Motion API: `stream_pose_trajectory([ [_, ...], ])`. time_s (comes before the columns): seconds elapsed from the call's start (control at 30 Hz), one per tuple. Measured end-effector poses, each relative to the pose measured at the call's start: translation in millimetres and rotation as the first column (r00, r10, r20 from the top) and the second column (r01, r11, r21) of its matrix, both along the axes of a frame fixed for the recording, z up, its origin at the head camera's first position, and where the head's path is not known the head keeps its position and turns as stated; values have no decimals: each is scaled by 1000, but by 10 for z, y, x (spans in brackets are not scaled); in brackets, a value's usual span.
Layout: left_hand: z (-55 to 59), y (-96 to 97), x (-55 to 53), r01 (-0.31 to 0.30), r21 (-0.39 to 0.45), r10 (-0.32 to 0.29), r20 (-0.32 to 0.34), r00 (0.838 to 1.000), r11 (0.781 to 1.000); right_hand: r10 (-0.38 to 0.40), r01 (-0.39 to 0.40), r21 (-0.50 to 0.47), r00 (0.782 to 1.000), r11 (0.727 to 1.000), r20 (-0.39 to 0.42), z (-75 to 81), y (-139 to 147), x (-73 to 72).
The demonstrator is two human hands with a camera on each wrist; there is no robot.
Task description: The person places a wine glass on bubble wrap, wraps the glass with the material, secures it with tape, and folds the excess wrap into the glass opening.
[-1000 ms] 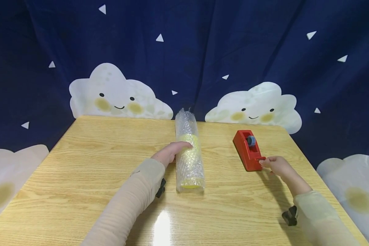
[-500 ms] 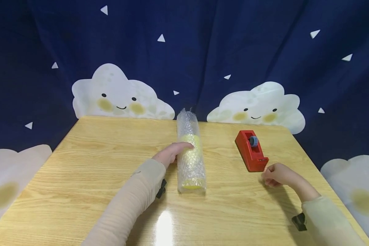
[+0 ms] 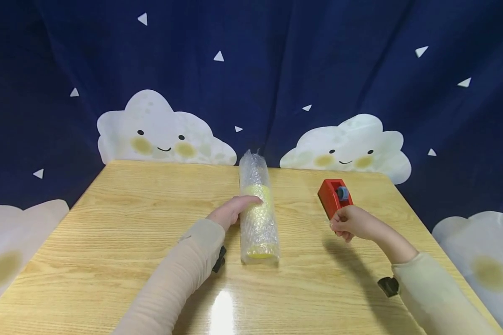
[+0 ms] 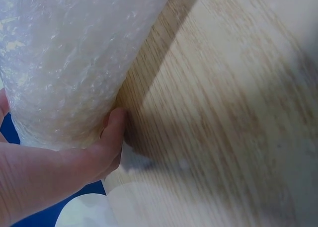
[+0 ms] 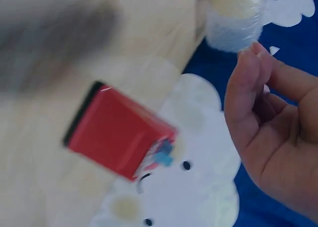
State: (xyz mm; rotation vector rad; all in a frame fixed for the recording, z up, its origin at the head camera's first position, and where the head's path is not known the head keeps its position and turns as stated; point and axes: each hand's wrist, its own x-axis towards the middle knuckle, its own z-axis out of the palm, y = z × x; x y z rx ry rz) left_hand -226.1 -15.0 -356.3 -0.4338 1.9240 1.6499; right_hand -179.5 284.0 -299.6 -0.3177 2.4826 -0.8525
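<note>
A yellow cylinder in bubble wrap [image 3: 260, 228] lies lengthwise on the wooden table. My left hand [image 3: 231, 210] holds it from its left side, the thumb over the top. In the left wrist view, fingers [image 4: 112, 137] curve around the wrap at the tabletop. My right hand [image 3: 356, 223] is raised in front of the red tape dispenser [image 3: 329, 199], covering its near end. Thumb and forefinger pinch a small piece of clear tape [image 3: 328, 223], barely visible at their tips. In the right wrist view, the dispenser [image 5: 117, 132] stands apart from that hand.
The wooden table [image 3: 151, 200] reaches back to a dark blue curtain [image 3: 251, 70] printed with clouds and white triangles. Bubble wrap extends past the cylinder's far end to the table's back edge. Each wrist carries a small black camera.
My right hand has left the dispenser's front edge with a piece of tape, dipped toward me, then moved left and up in front of the dispenser. My left hand has stayed on the cylinder.
</note>
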Motion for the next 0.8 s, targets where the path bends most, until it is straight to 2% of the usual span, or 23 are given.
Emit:
stream_pose_trajectory([
  [0.1, -8, -4, 0, -5, 3, 5, -4, 1000, 1000, 39, -39, 6, 999, 999, 8, 85, -138, -67],
  [0.2, -19, -6, -8, -10, 6, 10, 2, 1000, 1000, 68, -68, -9, 998, 998, -19, 149, -262, -147],
  [0.37, -25, -2, -18, -21, 4, 21, 10, 1000, 1000, 59, -71, -128, 994, 989, -95, 205, -496, -295],
  [0.47, -17, 4, -9, -26, 9, 26, 8, 1000, 1000, 45, -71, -234, 992, 970, -116, 193, -650, -388],
  [0.63, -33, 13, -4, -33, 24, 33, 2, 999, 999, 43, -94, -385, 989, 918, -141, 109, -914, -517],
  [0.8, -40, 3, -17, -50, 29, 50, 9, 999, 998, 24, -99, -445, 985, 890, -171, -13, -1154, -625],
])
